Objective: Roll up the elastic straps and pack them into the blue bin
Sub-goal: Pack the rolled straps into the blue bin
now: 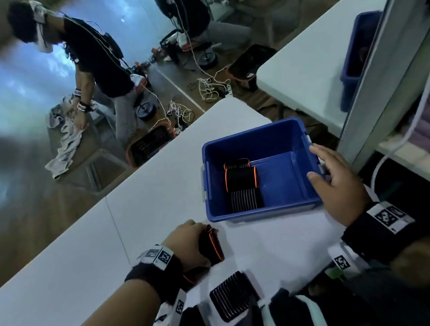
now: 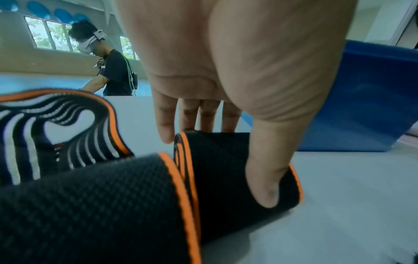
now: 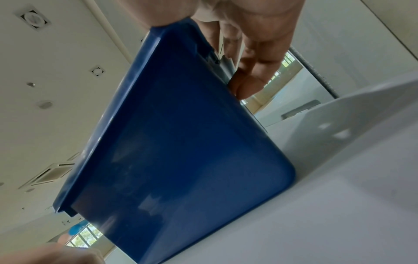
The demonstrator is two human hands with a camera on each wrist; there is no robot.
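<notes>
two hands share this: my left hand [image 1: 190,244] pinches the rolled strap [image 1: 211,247] tight. my right hand [image 1: 339,185] clasps the blue bin [image 1: 263,212] rim, steadying it so the roll drops in without unwinding.

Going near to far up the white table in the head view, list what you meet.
Ribbed black strap lying flat → left hand gripping the orange-edged rolled strap → blue bin with rolled straps inside, right hand on its rim.

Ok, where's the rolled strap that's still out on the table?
In the head view the rolled strap lies on the white table, gripped by the left hand, just in front of the blue bin.
</notes>
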